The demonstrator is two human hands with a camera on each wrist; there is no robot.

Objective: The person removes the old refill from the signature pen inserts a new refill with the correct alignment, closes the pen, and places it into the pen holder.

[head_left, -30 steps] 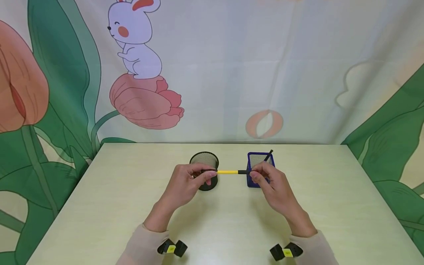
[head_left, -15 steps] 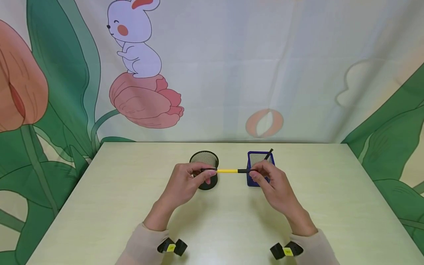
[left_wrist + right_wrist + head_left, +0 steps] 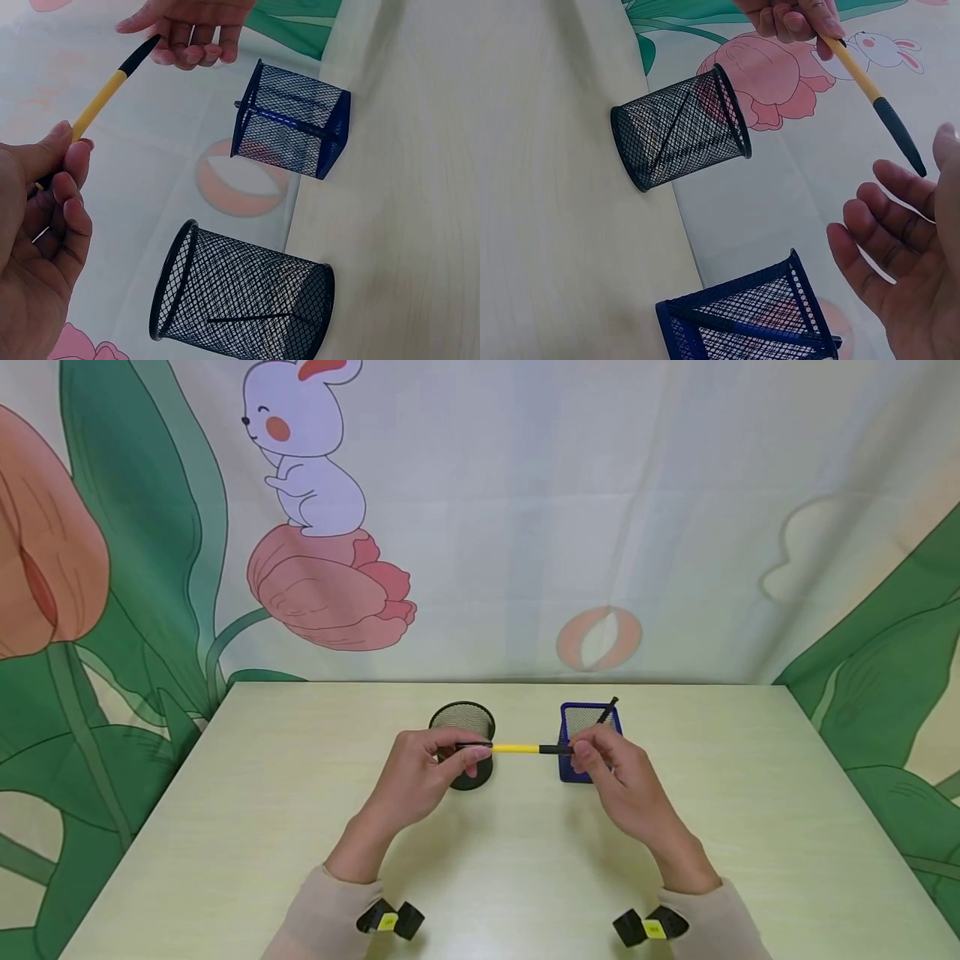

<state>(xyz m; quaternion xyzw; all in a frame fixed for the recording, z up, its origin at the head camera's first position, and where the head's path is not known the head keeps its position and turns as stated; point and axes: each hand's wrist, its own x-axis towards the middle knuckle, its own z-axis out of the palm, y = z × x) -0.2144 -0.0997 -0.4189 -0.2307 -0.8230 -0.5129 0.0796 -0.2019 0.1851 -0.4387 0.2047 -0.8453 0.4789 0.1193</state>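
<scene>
A yellow pen with black ends is held level above the table. My left hand pinches its left end between thumb and fingers. My right hand is at the other end; in the right wrist view its thumb and index finger stand apart, with the pen's black tip close to the index fingertip. Whether they touch, I cannot tell. Behind my left hand stands a round black mesh pen holder. Behind my right hand is a square blue mesh pen holder with a dark pen leaning in it.
Both holders stand on a pale wooden table, towards its back edge. A printed curtain with a rabbit and flowers hangs behind it. A thin dark line shows through the black holder's mesh.
My right thumb and fingers have parted and shifted slightly right, letting go of the pen's black end. My left hand and the pen have hardly moved.
</scene>
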